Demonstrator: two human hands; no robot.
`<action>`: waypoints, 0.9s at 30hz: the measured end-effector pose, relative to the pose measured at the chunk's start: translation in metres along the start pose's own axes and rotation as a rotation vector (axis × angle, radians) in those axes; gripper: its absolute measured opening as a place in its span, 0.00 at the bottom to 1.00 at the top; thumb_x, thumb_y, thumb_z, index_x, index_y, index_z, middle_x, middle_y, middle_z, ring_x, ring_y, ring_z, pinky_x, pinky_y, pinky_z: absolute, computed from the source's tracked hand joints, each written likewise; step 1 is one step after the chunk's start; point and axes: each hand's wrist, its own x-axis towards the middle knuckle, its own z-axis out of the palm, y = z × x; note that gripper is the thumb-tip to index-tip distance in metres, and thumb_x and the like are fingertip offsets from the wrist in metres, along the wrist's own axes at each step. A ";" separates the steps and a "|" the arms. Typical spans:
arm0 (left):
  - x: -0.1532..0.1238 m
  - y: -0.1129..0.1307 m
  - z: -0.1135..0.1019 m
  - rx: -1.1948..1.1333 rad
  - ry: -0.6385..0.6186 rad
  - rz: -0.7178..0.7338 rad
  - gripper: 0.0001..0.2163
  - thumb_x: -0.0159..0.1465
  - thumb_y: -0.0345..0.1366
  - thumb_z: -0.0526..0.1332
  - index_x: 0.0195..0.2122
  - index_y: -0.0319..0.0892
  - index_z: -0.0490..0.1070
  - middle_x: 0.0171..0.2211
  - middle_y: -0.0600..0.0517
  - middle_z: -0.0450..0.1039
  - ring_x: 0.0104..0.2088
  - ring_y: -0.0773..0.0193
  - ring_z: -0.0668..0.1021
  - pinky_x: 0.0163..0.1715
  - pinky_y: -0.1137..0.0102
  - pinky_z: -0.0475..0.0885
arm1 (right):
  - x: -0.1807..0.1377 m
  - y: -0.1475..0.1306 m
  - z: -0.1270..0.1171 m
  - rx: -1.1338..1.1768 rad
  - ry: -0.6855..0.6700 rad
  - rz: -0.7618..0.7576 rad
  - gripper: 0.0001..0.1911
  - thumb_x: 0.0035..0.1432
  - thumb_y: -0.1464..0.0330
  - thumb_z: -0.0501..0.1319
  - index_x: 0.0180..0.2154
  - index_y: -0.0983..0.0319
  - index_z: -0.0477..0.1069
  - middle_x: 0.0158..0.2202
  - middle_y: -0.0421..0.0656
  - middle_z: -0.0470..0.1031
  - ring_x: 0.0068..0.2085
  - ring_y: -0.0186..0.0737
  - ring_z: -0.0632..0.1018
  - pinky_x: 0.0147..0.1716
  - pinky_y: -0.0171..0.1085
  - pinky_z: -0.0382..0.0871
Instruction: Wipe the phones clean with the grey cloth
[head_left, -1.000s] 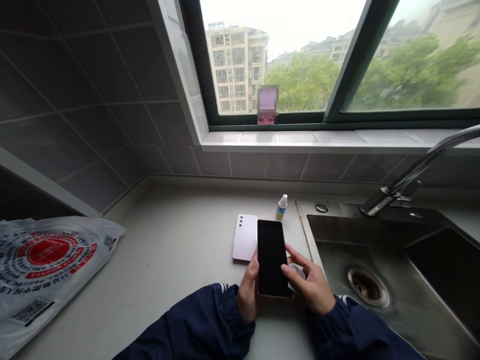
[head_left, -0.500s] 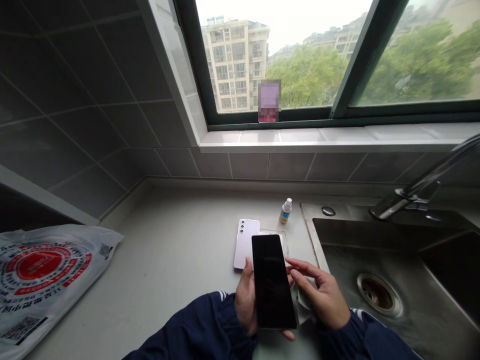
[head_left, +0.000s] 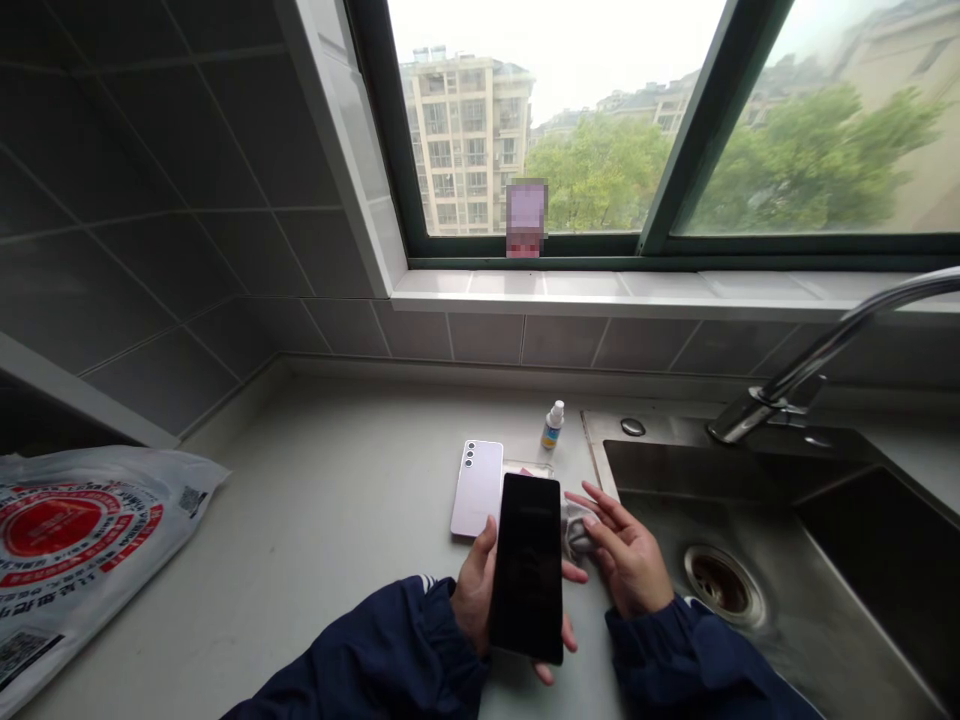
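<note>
My left hand (head_left: 474,585) is closed around a smartphone (head_left: 527,568) with a black screen facing up, its fingertips showing past the right edge. Just right of it, my right hand (head_left: 626,550) pinches a crumpled grey cloth (head_left: 578,530) between thumb and fingers. Behind the held phone a second, pale lilac phone (head_left: 478,488) lies back up on the counter, its camera lenses at the top left. A clear flat case or tray (head_left: 534,467) is partly hidden behind the black screen. Beyond it stands a small white spray bottle (head_left: 553,425) with a blue and yellow label.
On the right is a steel sink (head_left: 675,480) with a drain (head_left: 724,583) and a chrome tap (head_left: 780,375). A printed plastic bag (head_left: 97,545) lies on the left of the counter (head_left: 337,480). The window (head_left: 585,130) is above.
My right hand has turned, palm more upward, and the cloth is gathered up at its fingertips. The black phone has tilted more upright. The whole view has shifted slightly.
</note>
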 end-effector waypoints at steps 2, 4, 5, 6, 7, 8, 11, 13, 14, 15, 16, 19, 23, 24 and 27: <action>0.000 0.000 0.002 0.001 0.014 -0.003 0.53 0.57 0.64 0.20 0.56 0.23 0.63 0.31 0.34 0.74 0.35 0.47 0.79 0.26 0.61 0.71 | 0.001 0.003 -0.001 0.000 -0.015 -0.014 0.29 0.51 0.58 0.68 0.54 0.61 0.68 0.51 0.54 0.76 0.46 0.49 0.79 0.40 0.43 0.76; 0.000 -0.001 0.002 0.004 0.016 -0.018 0.53 0.57 0.63 0.20 0.55 0.22 0.64 0.31 0.34 0.74 0.35 0.47 0.78 0.26 0.61 0.71 | 0.002 0.003 -0.003 -0.011 -0.023 -0.040 0.28 0.50 0.59 0.69 0.51 0.62 0.70 0.50 0.54 0.76 0.49 0.51 0.78 0.44 0.46 0.75; 0.000 -0.002 0.002 0.004 0.016 -0.020 0.53 0.57 0.63 0.20 0.55 0.22 0.64 0.31 0.33 0.74 0.35 0.47 0.78 0.26 0.60 0.71 | 0.004 0.001 -0.004 -0.020 -0.022 -0.057 0.26 0.50 0.59 0.70 0.50 0.62 0.71 0.49 0.54 0.77 0.50 0.52 0.78 0.46 0.47 0.74; 0.001 -0.002 0.001 0.003 0.016 -0.016 0.53 0.57 0.63 0.20 0.55 0.22 0.64 0.31 0.33 0.74 0.35 0.47 0.78 0.26 0.60 0.71 | 0.005 -0.001 -0.006 -0.030 -0.016 -0.078 0.25 0.50 0.59 0.70 0.49 0.62 0.72 0.49 0.53 0.77 0.51 0.53 0.77 0.48 0.49 0.73; 0.001 -0.003 0.001 0.001 0.014 -0.011 0.52 0.57 0.63 0.20 0.55 0.22 0.64 0.31 0.34 0.74 0.36 0.47 0.78 0.26 0.60 0.71 | 0.005 -0.005 -0.007 -0.042 -0.005 -0.104 0.24 0.50 0.60 0.70 0.48 0.62 0.72 0.49 0.53 0.77 0.51 0.53 0.77 0.50 0.50 0.72; 0.001 -0.003 0.001 -0.001 0.011 -0.008 0.52 0.58 0.63 0.20 0.54 0.22 0.64 0.31 0.34 0.74 0.36 0.47 0.78 0.26 0.60 0.72 | 0.005 -0.009 -0.008 -0.054 0.010 -0.132 0.23 0.51 0.60 0.69 0.48 0.61 0.72 0.49 0.52 0.77 0.52 0.53 0.76 0.51 0.52 0.71; 0.002 -0.002 0.003 -0.005 -0.001 0.010 0.51 0.58 0.64 0.23 0.53 0.22 0.67 0.31 0.33 0.74 0.36 0.45 0.78 0.26 0.59 0.72 | -0.002 -0.027 -0.004 -0.105 0.051 -0.230 0.20 0.55 0.62 0.67 0.50 0.60 0.72 0.52 0.50 0.75 0.55 0.51 0.74 0.56 0.52 0.67; 0.002 -0.001 0.007 -0.014 0.008 0.033 0.50 0.59 0.64 0.25 0.51 0.24 0.68 0.35 0.32 0.74 0.35 0.44 0.79 0.25 0.58 0.72 | -0.010 -0.038 0.002 -0.234 0.019 -0.370 0.19 0.59 0.66 0.63 0.52 0.60 0.71 0.54 0.50 0.73 0.54 0.50 0.75 0.55 0.52 0.70; 0.001 0.000 0.009 -0.025 0.020 0.060 0.48 0.60 0.64 0.27 0.52 0.26 0.68 0.38 0.32 0.74 0.35 0.44 0.79 0.25 0.58 0.73 | -0.014 -0.042 0.006 -0.331 -0.045 -0.478 0.18 0.61 0.68 0.61 0.53 0.59 0.70 0.55 0.49 0.72 0.54 0.50 0.75 0.55 0.51 0.70; 0.001 0.000 0.011 -0.041 0.035 0.086 0.45 0.61 0.63 0.29 0.55 0.30 0.66 0.43 0.32 0.73 0.35 0.45 0.79 0.25 0.58 0.73 | -0.017 -0.045 0.010 -0.439 -0.126 -0.592 0.18 0.62 0.72 0.59 0.54 0.59 0.69 0.55 0.48 0.72 0.55 0.49 0.74 0.56 0.51 0.69; 0.000 0.000 0.012 -0.060 0.048 0.108 0.42 0.62 0.62 0.31 0.58 0.34 0.64 0.47 0.33 0.72 0.35 0.45 0.80 0.25 0.58 0.73 | -0.020 -0.047 0.013 -0.537 -0.215 -0.704 0.20 0.62 0.75 0.58 0.55 0.59 0.68 0.55 0.48 0.72 0.56 0.48 0.74 0.57 0.51 0.68; -0.003 0.000 0.013 -0.102 0.054 0.150 0.37 0.63 0.61 0.35 0.64 0.43 0.53 0.49 0.36 0.72 0.34 0.46 0.81 0.26 0.58 0.74 | -0.025 -0.050 0.021 -0.737 -0.508 -0.949 0.25 0.60 0.82 0.54 0.58 0.62 0.65 0.56 0.49 0.72 0.56 0.46 0.73 0.62 0.55 0.60; -0.003 -0.001 0.013 -0.118 0.059 0.170 0.38 0.63 0.62 0.36 0.65 0.42 0.50 0.44 0.37 0.74 0.34 0.45 0.81 0.26 0.57 0.75 | -0.024 -0.061 0.026 -0.788 -0.580 -1.024 0.25 0.59 0.84 0.55 0.57 0.64 0.66 0.56 0.49 0.71 0.56 0.43 0.73 0.59 0.45 0.68; -0.003 -0.001 0.013 -0.124 0.072 0.167 0.38 0.62 0.63 0.36 0.65 0.43 0.51 0.44 0.38 0.74 0.34 0.45 0.81 0.26 0.57 0.75 | -0.025 -0.066 0.027 -0.779 -0.556 -1.018 0.25 0.59 0.84 0.55 0.57 0.64 0.67 0.55 0.49 0.72 0.55 0.41 0.74 0.56 0.41 0.71; -0.004 0.000 0.016 -0.125 0.116 0.158 0.38 0.62 0.63 0.36 0.64 0.42 0.54 0.44 0.38 0.74 0.34 0.45 0.81 0.25 0.58 0.76 | -0.027 -0.082 0.030 -0.760 -0.533 -1.007 0.23 0.60 0.83 0.57 0.55 0.62 0.68 0.55 0.48 0.72 0.54 0.41 0.75 0.52 0.36 0.74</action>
